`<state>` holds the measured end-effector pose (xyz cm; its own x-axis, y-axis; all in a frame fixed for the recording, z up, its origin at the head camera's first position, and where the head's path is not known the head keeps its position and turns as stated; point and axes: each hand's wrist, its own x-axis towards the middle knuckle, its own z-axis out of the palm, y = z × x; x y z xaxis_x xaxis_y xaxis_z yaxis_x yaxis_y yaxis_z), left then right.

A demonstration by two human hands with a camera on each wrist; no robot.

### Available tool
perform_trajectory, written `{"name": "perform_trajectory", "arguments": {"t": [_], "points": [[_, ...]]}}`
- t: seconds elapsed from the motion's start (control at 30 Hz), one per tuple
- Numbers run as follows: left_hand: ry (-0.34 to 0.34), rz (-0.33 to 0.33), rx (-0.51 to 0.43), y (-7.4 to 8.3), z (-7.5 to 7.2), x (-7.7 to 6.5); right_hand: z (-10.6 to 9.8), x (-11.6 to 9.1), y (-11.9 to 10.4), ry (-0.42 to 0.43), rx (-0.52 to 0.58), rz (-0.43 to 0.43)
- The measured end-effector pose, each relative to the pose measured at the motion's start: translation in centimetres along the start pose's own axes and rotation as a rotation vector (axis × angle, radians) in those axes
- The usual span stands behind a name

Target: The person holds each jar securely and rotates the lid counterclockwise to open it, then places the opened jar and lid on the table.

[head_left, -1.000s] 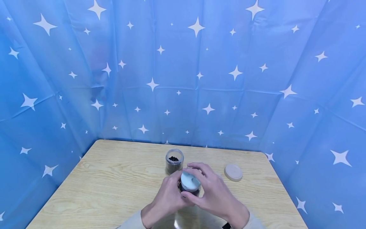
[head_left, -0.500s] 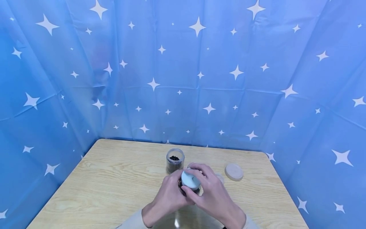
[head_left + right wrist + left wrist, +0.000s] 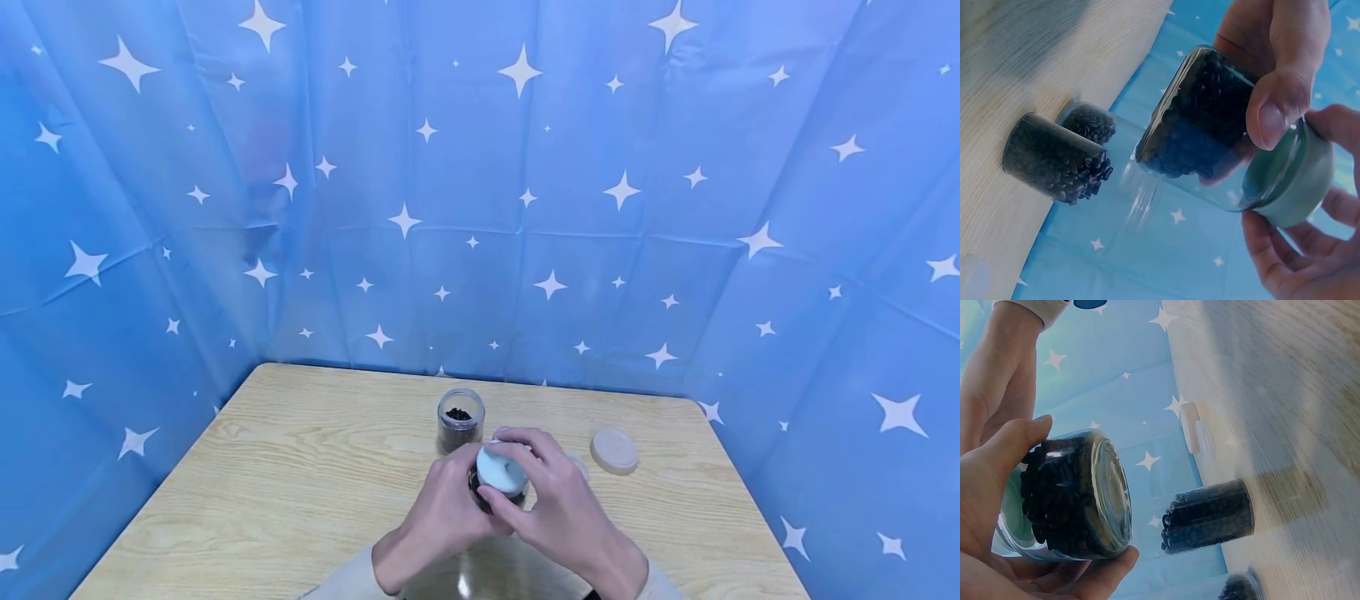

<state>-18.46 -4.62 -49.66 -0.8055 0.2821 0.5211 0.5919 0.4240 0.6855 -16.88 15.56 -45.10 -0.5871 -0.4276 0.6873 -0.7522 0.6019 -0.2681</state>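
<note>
Close above the table, my left hand (image 3: 448, 500) grips a clear glass jar (image 3: 1063, 494) filled with dark beans, thumb on one side and fingers on the other. In the left wrist view the jar lies tilted across the palm. A pale mint-green lid (image 3: 501, 472) sits on the jar's mouth. My right hand (image 3: 555, 500) holds this lid by its rim, the thumb on the near side and fingers curved over the far side. In the right wrist view the lid (image 3: 1300, 181) shows at the jar's end, between my right fingers and my left thumb.
A lidless jar of dark beans (image 3: 459, 425) stands on the wooden table (image 3: 315, 467) beyond my hands. Another bean jar (image 3: 1085, 122) stands beside it, mostly hidden by my right hand in the head view. A beige lid (image 3: 615, 451) lies to the right, with a translucent disc (image 3: 580, 467) near it.
Since a second ago, my right thumb has shifted slightly up along the lid's near rim. Both hands keep their hold, and the head view has drifted a little.
</note>
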Motion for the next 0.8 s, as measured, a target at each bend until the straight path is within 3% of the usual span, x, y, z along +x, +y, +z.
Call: {"name": "perform_trajectory", "arguments": {"t": [0.2, 0.47, 0.8], "points": [[-0.037, -0.058, 0.039, 0.6, -0.3, 0.1, 0.1, 0.0, 0.2, 0.004, 0.035, -0.025], [-0.061, -0.043, 0.028, 0.4, -0.3, 0.2, -0.4, 0.5, 1.3, -0.029, 0.089, -0.155], [-0.072, -0.035, -0.008, 0.3, -0.1, 0.2, -1.4, 1.7, 3.9, -0.157, 0.201, -0.453]]}}
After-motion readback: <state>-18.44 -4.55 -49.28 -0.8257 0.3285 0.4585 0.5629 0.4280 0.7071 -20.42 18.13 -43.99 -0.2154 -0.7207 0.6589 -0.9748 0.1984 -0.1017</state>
